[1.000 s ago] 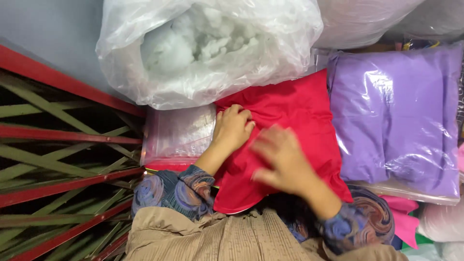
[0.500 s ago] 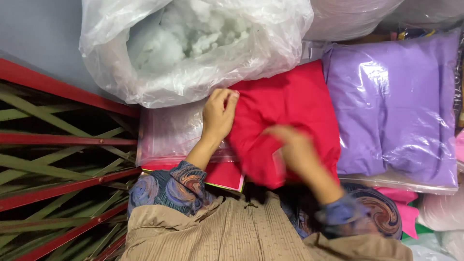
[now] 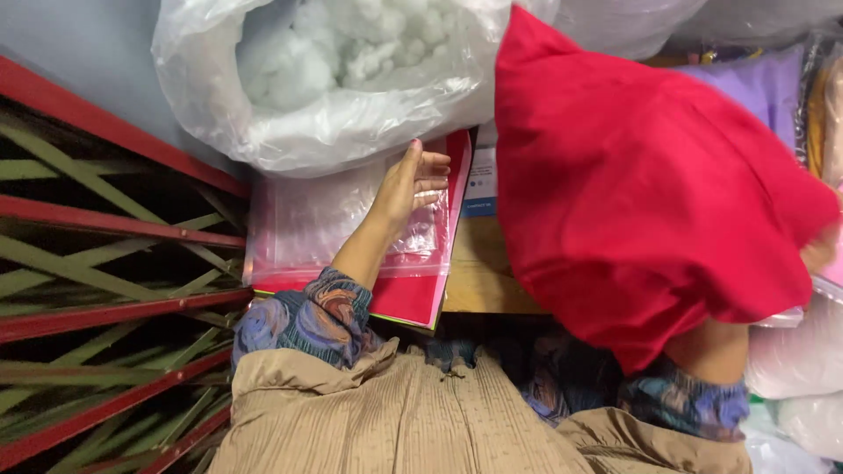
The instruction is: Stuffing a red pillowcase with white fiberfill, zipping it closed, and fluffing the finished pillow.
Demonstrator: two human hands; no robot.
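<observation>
My right hand [image 3: 821, 249] grips a stuffed red cushion [image 3: 650, 193] and holds it raised at the right; the cushion hides most of the hand, and only the fingertips show at its right edge. My left hand [image 3: 413, 183] is open with fingers spread. It rests flat on a stack of clear plastic bags [image 3: 316, 228] that lies on a red sheet. It sits just below a large clear bag of white stuffing [image 3: 334, 79].
A purple cushion wrapped in plastic [image 3: 773, 88] lies behind the red one. A brown cardboard surface [image 3: 479, 272] shows beneath it. Red and green metal bars [image 3: 105, 263] fill the left side. Pale filled bags [image 3: 795, 355] sit at the lower right.
The red cushion has been lifted off the pile and swung up to the right in my right hand. My left hand let go of it and now lies open on the plastic bags.
</observation>
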